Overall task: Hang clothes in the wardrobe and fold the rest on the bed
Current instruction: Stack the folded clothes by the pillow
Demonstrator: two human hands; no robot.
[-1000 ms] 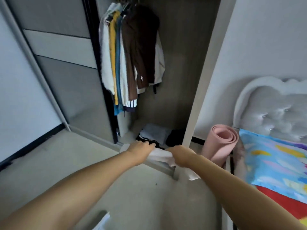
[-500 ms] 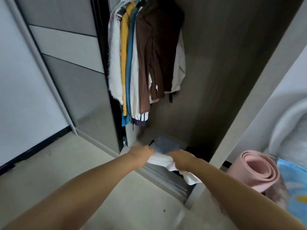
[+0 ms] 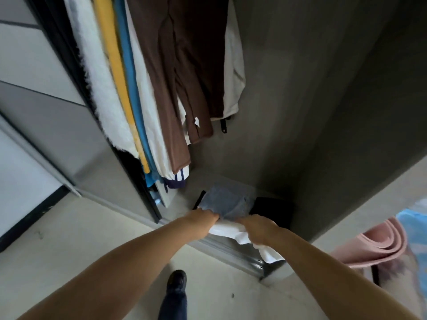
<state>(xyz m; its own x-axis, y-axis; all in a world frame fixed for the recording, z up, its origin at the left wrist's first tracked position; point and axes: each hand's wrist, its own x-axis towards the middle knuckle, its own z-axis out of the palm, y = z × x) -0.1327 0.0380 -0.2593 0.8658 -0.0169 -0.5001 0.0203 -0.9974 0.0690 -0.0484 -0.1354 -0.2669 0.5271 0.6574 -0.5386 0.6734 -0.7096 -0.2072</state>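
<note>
Both hands are out in front at the open wardrobe [image 3: 323,112], and between them is a folded white cloth [image 3: 233,232]: the left hand [image 3: 203,219] grips its near-left end, the right hand [image 3: 256,228] is curled over its middle, and a loose corner droops below the right wrist over the wardrobe's metal floor track [image 3: 240,257]. The fingertips of both hands are tucked out of sight under the cloth, so how deep the hold goes is hard to say. Just beyond the knuckles, on the wardrobe floor, sits a folded grey garment [image 3: 227,200] with something black [image 3: 272,211] beside it, too dark to identify. Above that, hanging clothes [image 3: 161,88] fill the wardrobe's left side, white fleece, yellow, blue, cream, brown, their tops cut off by the frame edge, hangers and rail unseen. Left of the wardrobe opening, the grey sliding door [image 3: 57,125] runs off the picture. To the wardrobe's right, a rolled pink mat [image 3: 379,248] and a blurred sliver of the bed [image 3: 416,229] are only partly in view. Down below the wardrobe, one dark shoe [image 3: 176,281] shows on the pale floor.
</note>
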